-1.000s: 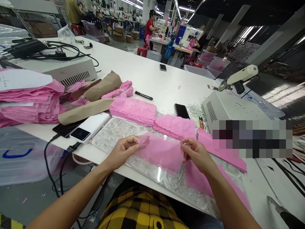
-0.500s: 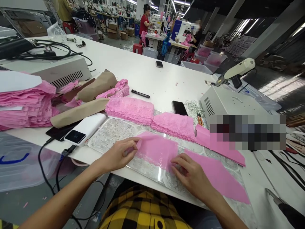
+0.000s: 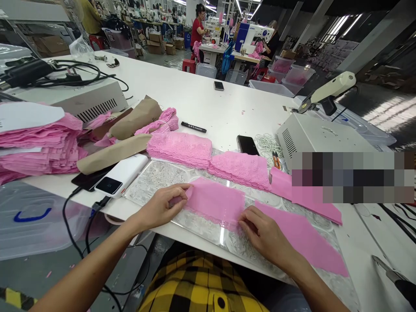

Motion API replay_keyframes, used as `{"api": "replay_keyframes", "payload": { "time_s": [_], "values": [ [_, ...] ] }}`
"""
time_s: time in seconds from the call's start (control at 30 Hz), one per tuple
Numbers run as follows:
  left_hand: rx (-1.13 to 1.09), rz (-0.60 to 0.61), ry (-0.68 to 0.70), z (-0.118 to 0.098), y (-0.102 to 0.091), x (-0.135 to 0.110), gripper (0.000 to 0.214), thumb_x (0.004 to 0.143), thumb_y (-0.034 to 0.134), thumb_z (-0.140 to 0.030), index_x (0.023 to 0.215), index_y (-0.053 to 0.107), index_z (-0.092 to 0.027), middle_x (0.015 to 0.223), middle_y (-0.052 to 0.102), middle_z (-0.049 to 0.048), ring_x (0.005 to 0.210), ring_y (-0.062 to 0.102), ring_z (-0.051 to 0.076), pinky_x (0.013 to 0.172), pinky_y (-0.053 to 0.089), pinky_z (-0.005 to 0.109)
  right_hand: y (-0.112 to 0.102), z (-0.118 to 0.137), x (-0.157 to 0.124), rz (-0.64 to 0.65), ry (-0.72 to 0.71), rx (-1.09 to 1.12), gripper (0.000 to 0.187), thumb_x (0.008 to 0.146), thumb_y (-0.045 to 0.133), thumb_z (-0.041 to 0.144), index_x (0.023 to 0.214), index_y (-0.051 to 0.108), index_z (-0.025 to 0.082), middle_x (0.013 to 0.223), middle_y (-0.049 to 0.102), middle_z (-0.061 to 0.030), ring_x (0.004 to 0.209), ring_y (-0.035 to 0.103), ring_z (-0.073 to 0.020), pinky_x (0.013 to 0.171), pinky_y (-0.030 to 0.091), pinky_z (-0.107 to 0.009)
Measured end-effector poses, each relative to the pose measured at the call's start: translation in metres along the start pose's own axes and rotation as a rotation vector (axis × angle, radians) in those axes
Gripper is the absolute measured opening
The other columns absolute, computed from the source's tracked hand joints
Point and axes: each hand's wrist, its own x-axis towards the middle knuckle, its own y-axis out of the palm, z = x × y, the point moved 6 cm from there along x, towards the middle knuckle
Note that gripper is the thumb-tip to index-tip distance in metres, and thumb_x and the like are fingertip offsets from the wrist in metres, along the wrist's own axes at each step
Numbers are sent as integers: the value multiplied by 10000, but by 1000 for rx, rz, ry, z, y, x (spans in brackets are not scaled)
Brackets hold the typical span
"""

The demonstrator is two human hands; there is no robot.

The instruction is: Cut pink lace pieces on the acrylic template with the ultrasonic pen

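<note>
A thin pink fabric piece (image 3: 216, 200) with a lace lower edge lies flat on the clear-topped, grey-patterned board (image 3: 159, 180) in front of me. My left hand (image 3: 162, 207) pinches its left corner, which is slightly lifted. At the lower right corner, my right hand (image 3: 264, 232) has thumb and fingers closed on the lace edge. To the right lies a second, plain pink fabric piece (image 3: 299, 234) with a slanted end, partly behind my right hand. Just beyond are two stacks of pink lace pieces (image 3: 180, 148) and a plain pink fabric stack (image 3: 282, 181).
A white power bank (image 3: 125, 173), brown paper pieces (image 3: 113, 154) and a pink fabric pile (image 3: 42, 143) occupy the left. A marker (image 3: 193, 127), phone (image 3: 247, 145), orange snips (image 3: 276, 160) and a grey box (image 3: 321, 134) stand beyond. Scissors (image 3: 390, 273) lie at right.
The whole view has shifted slightly. My right hand's fingers have drawn closer together at the fabric's lower right corner. My left hand keeps its pinch on the left corner.
</note>
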Motion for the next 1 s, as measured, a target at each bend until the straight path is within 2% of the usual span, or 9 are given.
{"api": "replay_keyframes", "payload": {
  "time_s": [0.23,0.43,0.6,0.67,0.73,0.8,0.87,0.93,1.0],
  "values": [
    [146,62,86,3,1,-8,194,940,452,-246,829,596,-178,1352,584,153,1048,666,219,751,531,268,-2,4,-5,94,35,37,208,939,436,246,798,585,216,793,593,-26,632,534,-125,546,438,-255],
    [305,-112,166,-9,-4,-1,147,909,539,-263,949,652,-177,1289,631,138,1185,598,270,1001,491,421,1,6,-6,112,55,43,136,910,495,234,842,611,223,825,622,-26,634,559,-124,559,447,-255],
    [393,124,336,-14,27,11,328,956,527,-292,1257,639,-227,1428,551,90,1360,473,287,1199,236,545,4,5,-8,60,54,5,94,888,509,197,874,600,216,832,639,-22,649,579,-125,582,454,-251],
    [461,132,323,-4,27,14,317,966,510,-298,1241,656,-238,1405,573,83,1356,480,300,1201,192,583,5,7,-8,46,54,-7,95,882,512,180,882,602,210,842,644,-21,666,587,-125,599,459,-249],
    [523,64,295,6,19,17,303,966,490,-280,1191,684,-223,1359,610,102,1310,529,314,1184,211,609,4,7,-8,29,47,-9,98,872,520,164,887,607,205,853,649,-20,671,586,-122,606,456,-246],
    [540,12,295,8,11,20,286,954,492,-261,1134,707,-208,1345,617,121,1283,553,330,1168,236,623,-2,4,-11,-11,44,20,108,871,521,161,897,616,206,861,655,-21,653,574,-114,600,453,-245],
    [505,18,319,-1,12,26,276,950,496,-247,1113,715,-202,1343,618,125,1286,552,327,1167,252,615,-17,-6,-20,-94,68,82,119,889,513,192,902,630,213,851,659,-24,633,567,-113,583,457,-246],
    [431,78,343,-21,26,34,286,961,488,-234,1144,707,-208,1338,624,112,1301,543,297,1180,258,586,-37,-24,-37,-230,130,133,144,913,508,257,895,648,227,827,662,-27,636,578,-123,567,467,-252],
    [339,178,370,-45,51,44,295,980,482,-234,1191,689,-225,1345,622,94,1310,538,258,1197,249,553,-58,-46,-62,-398,215,117,156,910,538,331,881,666,245,818,671,-30,662,597,-142,577,484,-268]
  ]
}}
